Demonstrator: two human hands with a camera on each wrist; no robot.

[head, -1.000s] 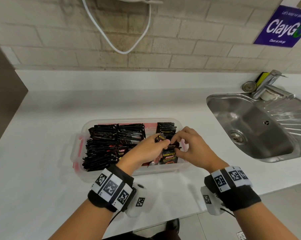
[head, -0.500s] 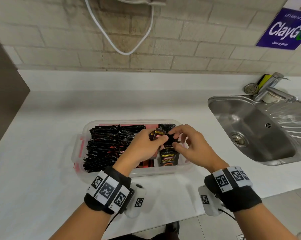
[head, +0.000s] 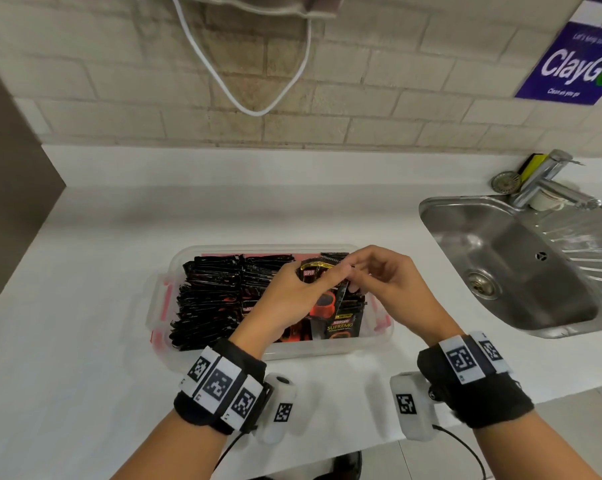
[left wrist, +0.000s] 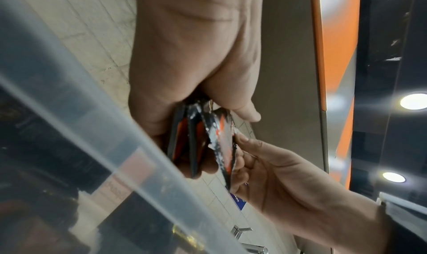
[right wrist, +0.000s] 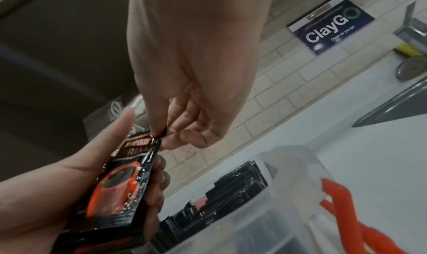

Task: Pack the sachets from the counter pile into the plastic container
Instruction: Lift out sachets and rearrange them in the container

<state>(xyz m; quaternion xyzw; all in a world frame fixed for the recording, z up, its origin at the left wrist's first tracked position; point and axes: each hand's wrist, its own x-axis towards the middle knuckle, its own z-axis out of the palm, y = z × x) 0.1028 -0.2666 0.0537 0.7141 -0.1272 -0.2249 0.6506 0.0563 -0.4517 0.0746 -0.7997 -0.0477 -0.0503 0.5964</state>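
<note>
A clear plastic container (head: pixel 327 349) on the white counter holds rows of black sachets (head: pixel 216 292) standing on edge; one lies flat at its right end (head: pixel 341 327). Above that end, my left hand (head: pixel 303 289) grips a small stack of black-and-red sachets (head: pixel 322 301), fingers behind and thumb in front. My right hand (head: pixel 358 275) pinches the top corner of the front sachet (right wrist: pixel 120 181) between thumb and forefinger (right wrist: pixel 159 135). In the left wrist view the held sachets (left wrist: pixel 198 144) fan apart edge-on, over the container's rim (left wrist: pixel 92 121).
A steel sink (head: pixel 517 271) with a tap (head: pixel 549 181) lies to the right. The container has red clips (right wrist: pixel 346 212) on its ends. A white cable (head: pixel 251 98) hangs on the brick wall. The counter's front edge runs just under my wrists.
Both hands have lifted the stack of sachets a little above the container. My right fingers have moved from the stack's side to the top corner of the front sachet.
</note>
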